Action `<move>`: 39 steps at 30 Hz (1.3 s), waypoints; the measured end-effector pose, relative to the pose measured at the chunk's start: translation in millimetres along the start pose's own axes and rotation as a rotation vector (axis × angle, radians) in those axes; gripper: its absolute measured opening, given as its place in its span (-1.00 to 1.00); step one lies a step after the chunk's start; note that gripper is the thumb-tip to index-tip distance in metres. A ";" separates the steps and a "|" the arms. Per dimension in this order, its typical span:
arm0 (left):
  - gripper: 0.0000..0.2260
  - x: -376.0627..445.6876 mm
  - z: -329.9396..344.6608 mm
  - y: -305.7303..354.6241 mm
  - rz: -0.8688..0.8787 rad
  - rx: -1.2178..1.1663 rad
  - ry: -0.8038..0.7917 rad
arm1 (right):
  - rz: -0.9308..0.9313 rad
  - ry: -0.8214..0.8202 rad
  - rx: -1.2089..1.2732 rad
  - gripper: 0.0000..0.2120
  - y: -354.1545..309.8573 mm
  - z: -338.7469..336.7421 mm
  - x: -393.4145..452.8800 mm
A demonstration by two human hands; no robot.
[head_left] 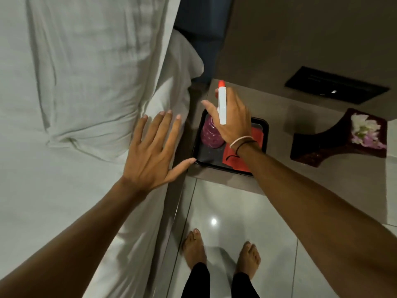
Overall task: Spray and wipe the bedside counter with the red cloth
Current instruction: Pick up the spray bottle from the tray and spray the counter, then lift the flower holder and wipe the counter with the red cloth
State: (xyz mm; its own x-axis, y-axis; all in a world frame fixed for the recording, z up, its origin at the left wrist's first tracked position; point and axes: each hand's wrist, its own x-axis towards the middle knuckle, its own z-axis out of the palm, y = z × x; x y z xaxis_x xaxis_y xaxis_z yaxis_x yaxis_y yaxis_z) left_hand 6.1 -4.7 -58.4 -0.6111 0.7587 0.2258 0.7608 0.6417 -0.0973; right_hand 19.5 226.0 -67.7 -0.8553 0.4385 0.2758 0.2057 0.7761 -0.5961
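Observation:
My right hand (233, 119) grips the white head of a spray bottle (209, 134) with a pink body and a red nozzle pointing away from me. The bottle is over a black tray (265, 136) on the grey bedside counter (279, 117). A red cloth (235, 158) lies flat in the tray, partly under my right wrist. My left hand (153, 151) is spread flat with fingers apart over the edge of the white bed, its thumb tip close to the tray's near left corner.
A white bed with a pillow (86, 72) fills the left side. On the counter stand a dark curved dish with white and purple flowers (365, 130) and a black panel (335, 88). Glossy floor tiles and my bare feet (221, 250) are below.

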 end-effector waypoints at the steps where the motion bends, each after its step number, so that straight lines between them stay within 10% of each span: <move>1: -0.19 0.0 1.2 0.8 0.008 -0.003 0.018 | -0.005 -0.015 0.013 -0.47 3.1 0.8 1.2; 11: -0.59 17.3 28.1 91.8 0.052 -0.382 -0.286 | 0.277 -0.181 0.061 -0.35 102.2 -46.7 -100.3; 15: -0.52 43.9 65.0 161.3 -0.275 -0.712 -0.555 | 0.448 -0.123 0.159 -0.45 134.9 -62.7 -144.7; 28: -0.53 108.1 112.0 228.8 -1.160 -0.850 -0.470 | 0.535 0.019 0.222 -0.57 188.5 -87.2 -198.0; 36: -0.87 103.2 83.1 216.1 -1.051 -1.289 -0.391 | 1.021 0.245 0.864 -0.76 180.7 -93.5 -178.0; 39: -0.75 96.0 49.0 213.2 -0.789 -1.478 -0.469 | 1.295 0.191 1.390 -0.28 178.8 -100.4 -175.4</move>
State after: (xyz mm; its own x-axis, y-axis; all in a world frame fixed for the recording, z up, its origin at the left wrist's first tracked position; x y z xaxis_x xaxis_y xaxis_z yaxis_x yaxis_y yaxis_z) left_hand 98.9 210.5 -105.0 -0.7057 0.4772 -0.5238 -0.3479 0.4106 0.8428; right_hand 254.1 333.4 -147.0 -0.4360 0.4804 -0.7610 0.0295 -0.8375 -0.5456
